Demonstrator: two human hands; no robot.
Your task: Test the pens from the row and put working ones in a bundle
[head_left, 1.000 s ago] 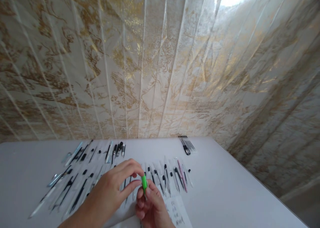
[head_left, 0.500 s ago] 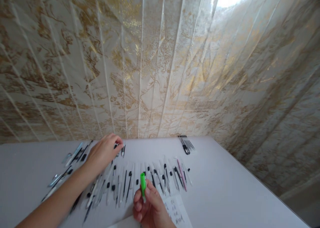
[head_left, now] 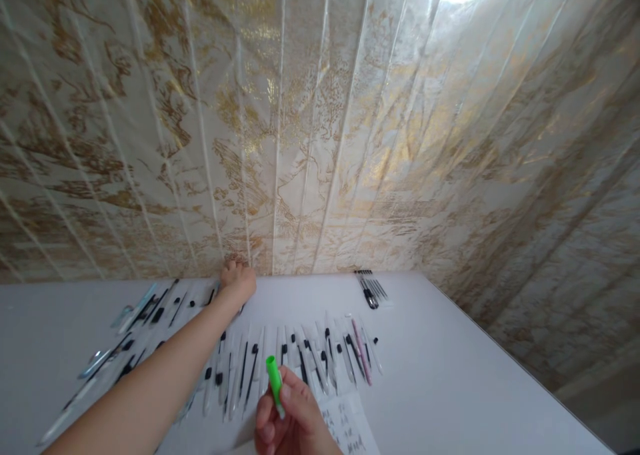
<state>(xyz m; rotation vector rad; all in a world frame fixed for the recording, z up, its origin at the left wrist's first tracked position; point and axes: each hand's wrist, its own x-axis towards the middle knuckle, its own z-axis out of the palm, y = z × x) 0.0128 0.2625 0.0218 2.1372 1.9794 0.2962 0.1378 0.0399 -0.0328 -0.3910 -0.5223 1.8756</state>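
My left hand (head_left: 239, 280) reaches to the back edge of the table, close to the patterned wall covering. Its fingers are bent down and closed, and the back of the hand hides their tips and anything in them. Dark pen parts show beside it. Low in the middle, my right hand (head_left: 287, 408) pinches a bright green pen cap (head_left: 275, 383) between thumb and fingers. The cap stands tilted with its hollow end up. Behind it lie several clear pen barrels and black refills (head_left: 253, 368) in a loose row.
A pink pen (head_left: 361, 352) lies at the row's right end. A pack of black pens (head_left: 371, 288) is at the back right. Handwritten paper (head_left: 347, 425) lies beside my right hand. More pens (head_left: 143, 305) spread at the left, some under my forearm. The white table (head_left: 450, 388) meets the wall.
My left hand has moved farther back and slightly right, its fingers now turned down by the wall. My right hand, still holding the green pen cap, has shifted a little left and down.
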